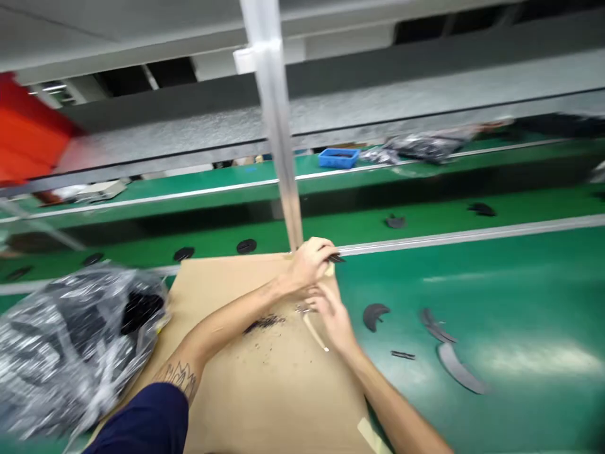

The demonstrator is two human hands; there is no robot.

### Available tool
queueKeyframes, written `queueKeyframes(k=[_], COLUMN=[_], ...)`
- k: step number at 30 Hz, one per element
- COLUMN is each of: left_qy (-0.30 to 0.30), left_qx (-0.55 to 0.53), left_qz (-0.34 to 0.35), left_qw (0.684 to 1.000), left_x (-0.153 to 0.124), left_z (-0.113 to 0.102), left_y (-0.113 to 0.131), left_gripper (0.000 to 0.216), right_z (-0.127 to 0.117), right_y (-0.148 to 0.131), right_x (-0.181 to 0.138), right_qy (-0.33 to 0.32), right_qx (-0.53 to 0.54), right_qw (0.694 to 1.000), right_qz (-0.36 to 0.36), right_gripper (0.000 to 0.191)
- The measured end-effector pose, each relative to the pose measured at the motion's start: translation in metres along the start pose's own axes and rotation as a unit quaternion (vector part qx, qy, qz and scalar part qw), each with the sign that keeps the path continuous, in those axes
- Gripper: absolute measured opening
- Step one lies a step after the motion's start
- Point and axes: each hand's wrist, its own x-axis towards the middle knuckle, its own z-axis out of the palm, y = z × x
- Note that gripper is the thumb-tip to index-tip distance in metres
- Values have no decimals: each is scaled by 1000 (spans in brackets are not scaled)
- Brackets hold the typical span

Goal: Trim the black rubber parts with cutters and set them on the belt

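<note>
small black flat part (336, 258): sits just above the middle of the frame, pinched in the fingers of the left hand (309, 265), its dark tip sticking out to the right past the fingertips. left hand closed on it, at the top edge of the brown cardboard sheet (246, 391).

right hand (333, 315): directly below the left hand, almost touching it. fingers bent. a pale thin strip (316, 333) runs down and to the right from under this hand; frame is blurred, so cannot tell whether the hand grips the strip or only lies over it.

cardboard sheet: lies on the green table surface (520, 302), centre to bottom of frame. a scatter of black crumbs (265, 323) on it, just left of the hands.

right of the hands, on the green surface: a black half-disc piece (375, 314), a short black bar (403, 355), and a long grey curved strip (460, 369), all apart from each other.

lower left: crinkled clear plastic bag of black pieces (70, 347), overlapping the left edge of the cardboard.

behind the hands: upright silver metal post (278, 126). upper centre, farther back: blue plastic tray (338, 157).
</note>
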Motion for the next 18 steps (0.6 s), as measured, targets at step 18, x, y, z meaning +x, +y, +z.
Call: queueKeyframes(k=[18], left_qy=[75], left_qx=[332], left_qz=[-381], left_qw=[860], left_x=[-220], left_z=[-226], left_y=[-22], left_gripper=[23], right_z=[28], right_y=[-24], right_x=[7], right_qy=[-115], right_qx=[105], right_qw=[973], right_qz=[168], right_gripper=[62])
